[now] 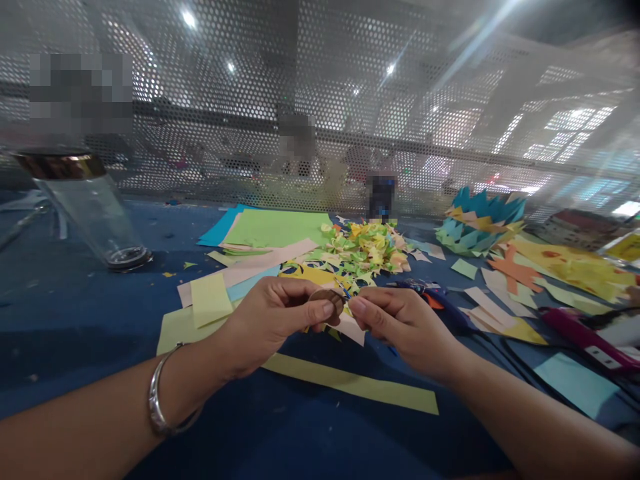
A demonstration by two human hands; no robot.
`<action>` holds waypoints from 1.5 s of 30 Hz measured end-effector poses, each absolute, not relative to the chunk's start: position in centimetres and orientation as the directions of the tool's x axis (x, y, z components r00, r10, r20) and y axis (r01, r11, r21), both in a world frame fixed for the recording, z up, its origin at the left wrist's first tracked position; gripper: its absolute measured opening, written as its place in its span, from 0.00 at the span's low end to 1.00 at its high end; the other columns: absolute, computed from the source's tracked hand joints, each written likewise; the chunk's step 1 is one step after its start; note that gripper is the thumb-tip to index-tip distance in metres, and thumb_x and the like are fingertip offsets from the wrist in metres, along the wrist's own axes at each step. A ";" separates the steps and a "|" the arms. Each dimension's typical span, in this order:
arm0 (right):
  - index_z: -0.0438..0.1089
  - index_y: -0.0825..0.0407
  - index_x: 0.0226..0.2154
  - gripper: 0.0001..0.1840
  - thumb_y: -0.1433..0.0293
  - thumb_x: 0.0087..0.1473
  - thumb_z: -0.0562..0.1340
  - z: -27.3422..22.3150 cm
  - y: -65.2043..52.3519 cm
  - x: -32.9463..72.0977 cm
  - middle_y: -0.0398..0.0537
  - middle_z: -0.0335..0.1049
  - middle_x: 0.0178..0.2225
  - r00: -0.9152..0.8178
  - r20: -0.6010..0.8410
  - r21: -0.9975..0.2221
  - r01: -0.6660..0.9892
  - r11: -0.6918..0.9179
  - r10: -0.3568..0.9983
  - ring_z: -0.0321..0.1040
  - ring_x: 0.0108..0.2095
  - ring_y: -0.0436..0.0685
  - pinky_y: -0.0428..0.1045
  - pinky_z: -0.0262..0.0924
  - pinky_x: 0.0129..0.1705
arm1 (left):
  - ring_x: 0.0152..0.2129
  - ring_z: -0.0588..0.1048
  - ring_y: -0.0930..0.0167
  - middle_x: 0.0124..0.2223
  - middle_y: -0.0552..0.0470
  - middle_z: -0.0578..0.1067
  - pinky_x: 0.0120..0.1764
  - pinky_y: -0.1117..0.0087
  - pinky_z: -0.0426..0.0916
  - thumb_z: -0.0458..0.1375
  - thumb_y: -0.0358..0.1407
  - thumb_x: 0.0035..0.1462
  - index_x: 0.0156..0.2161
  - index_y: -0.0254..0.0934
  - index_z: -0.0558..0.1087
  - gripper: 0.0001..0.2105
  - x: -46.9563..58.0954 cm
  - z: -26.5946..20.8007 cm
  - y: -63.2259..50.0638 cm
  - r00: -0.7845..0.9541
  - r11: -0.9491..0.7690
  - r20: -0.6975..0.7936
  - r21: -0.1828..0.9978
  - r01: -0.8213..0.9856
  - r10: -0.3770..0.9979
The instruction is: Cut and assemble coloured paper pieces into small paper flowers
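Note:
My left hand (pixel 280 307), with a silver bangle at its wrist, pinches a small round brown piece (pixel 327 297) between thumb and fingers. The piece has dark lines across it; its material is hard to tell. Just right of it, my right hand (pixel 393 317) has thumb and forefinger pressed together. A thin bluish bit shows near those fingertips, but what they grip is mostly hidden. Behind both hands lies a heap of cut paper scraps (pixel 370 247) in green, yellow and peach. A long yellow-green paper strip (pixel 355 383) lies on the blue table below the hands.
Green paper sheets (pixel 280 228) are stacked behind my left hand. A glass bottle (pixel 95 207) stands far left. Rightward are a blue-handled tool with a cord (pixel 450 310), a magenta power strip (pixel 590 340) and a layered paper crown shape (pixel 483 223). Perforated metal mesh (pixel 210 153) rises behind.

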State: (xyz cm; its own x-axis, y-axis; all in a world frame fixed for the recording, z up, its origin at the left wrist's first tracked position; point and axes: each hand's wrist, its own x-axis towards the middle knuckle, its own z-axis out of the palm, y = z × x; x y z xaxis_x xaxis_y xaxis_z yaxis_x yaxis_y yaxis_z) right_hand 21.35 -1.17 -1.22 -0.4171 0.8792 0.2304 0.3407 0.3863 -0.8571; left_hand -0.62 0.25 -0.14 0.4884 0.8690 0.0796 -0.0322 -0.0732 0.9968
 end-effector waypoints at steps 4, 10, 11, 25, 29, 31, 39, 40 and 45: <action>0.60 0.51 0.23 0.26 0.52 0.65 0.55 -1.1 -1.2 21.3 0.37 0.48 0.22 -0.414 0.250 -0.832 0.371 0.413 0.875 0.45 0.22 0.47 0.46 0.42 0.22 | 0.27 0.69 0.75 0.30 0.54 0.76 0.34 0.73 0.64 0.64 0.35 0.57 0.30 0.37 0.79 0.05 -0.7 -0.3 0.3 0.504 -0.049 0.068 0.997 -0.052 0.861; 0.60 0.51 0.23 0.25 0.52 0.66 0.55 -1.0 -1.3 21.3 0.37 0.48 0.22 -0.420 0.246 -0.826 0.381 0.416 0.873 0.45 0.22 0.47 0.47 0.43 0.23 | 0.28 0.69 0.74 0.30 0.53 0.76 0.34 0.72 0.64 0.63 0.36 0.57 0.30 0.37 0.79 0.06 -0.8 -0.2 0.3 0.503 -0.070 0.067 0.997 -0.014 0.862; 0.60 0.51 0.23 0.25 0.52 0.66 0.55 -1.0 -1.3 21.3 0.38 0.48 0.22 -0.422 0.251 -0.821 0.385 0.423 0.871 0.45 0.22 0.47 0.47 0.43 0.23 | 0.28 0.69 0.73 0.30 0.52 0.76 0.34 0.72 0.64 0.63 0.36 0.57 0.30 0.37 0.79 0.06 -0.8 -0.2 0.3 0.501 -0.072 0.065 0.997 -0.005 0.863; 0.60 0.51 0.23 0.25 0.52 0.66 0.55 -1.1 -1.3 21.1 0.37 0.47 0.21 -0.415 0.238 -0.828 0.386 0.407 0.878 0.46 0.22 0.47 0.47 0.43 0.23 | 0.27 0.67 0.76 0.30 0.55 0.75 0.34 0.74 0.62 0.63 0.35 0.58 0.30 0.37 0.78 0.06 -0.7 -0.2 0.4 0.544 -0.027 0.051 0.998 -0.051 0.837; 0.60 0.51 0.23 0.26 0.52 0.66 0.55 -1.2 -1.3 21.1 0.36 0.46 0.21 -0.412 0.222 -0.856 0.352 0.379 0.884 0.44 0.21 0.46 0.46 0.41 0.21 | 0.27 0.67 0.76 0.30 0.55 0.75 0.34 0.74 0.62 0.64 0.35 0.57 0.31 0.38 0.79 0.05 -0.8 -0.3 0.4 0.551 -0.001 0.042 0.997 -0.075 0.834; 0.60 0.51 0.23 0.26 0.52 0.66 0.55 -1.2 -1.3 21.2 0.36 0.46 0.21 -0.412 0.216 -0.862 0.345 0.371 0.885 0.44 0.21 0.46 0.46 0.41 0.21 | 0.27 0.67 0.76 0.30 0.55 0.75 0.34 0.74 0.62 0.64 0.35 0.57 0.31 0.38 0.79 0.05 -0.7 -0.3 0.4 0.554 0.003 0.044 0.997 -0.083 0.831; 0.60 0.51 0.23 0.25 0.53 0.66 0.56 -1.2 -1.3 21.3 0.37 0.48 0.21 -0.424 0.232 -0.845 0.358 0.397 0.876 0.46 0.22 0.46 0.46 0.43 0.22 | 0.27 0.67 0.76 0.29 0.55 0.75 0.34 0.73 0.61 0.63 0.34 0.58 0.29 0.37 0.78 0.07 -0.8 -0.4 0.5 0.565 -0.040 0.072 0.997 -0.069 0.822; 0.60 0.51 0.23 0.25 0.53 0.66 0.56 -1.2 -1.3 21.3 0.37 0.48 0.21 -0.422 0.235 -0.841 0.364 0.401 0.875 0.46 0.22 0.46 0.46 0.43 0.23 | 0.28 0.67 0.75 0.29 0.55 0.75 0.35 0.73 0.61 0.63 0.33 0.58 0.29 0.37 0.78 0.06 -0.8 -0.4 0.6 0.564 -0.041 0.071 0.997 -0.066 0.823; 0.58 0.51 0.22 0.26 0.54 0.66 0.55 -0.9 -1.3 21.2 0.37 0.47 0.22 -0.431 0.260 -0.804 0.398 0.441 0.864 0.46 0.23 0.46 0.46 0.43 0.24 | 0.29 0.68 0.74 0.29 0.55 0.75 0.36 0.72 0.62 0.63 0.33 0.57 0.30 0.38 0.79 0.06 -1.0 -0.7 0.7 0.555 -0.059 0.068 0.998 -0.034 0.829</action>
State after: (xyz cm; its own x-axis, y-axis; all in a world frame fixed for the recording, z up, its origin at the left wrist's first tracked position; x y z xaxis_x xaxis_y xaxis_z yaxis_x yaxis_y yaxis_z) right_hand 21.23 -1.26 -0.94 -0.4311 0.8641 0.2597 0.3984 0.4406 -0.8045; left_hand -0.96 0.73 -0.66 0.5553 0.8289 0.0683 -0.0343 -0.0593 0.9977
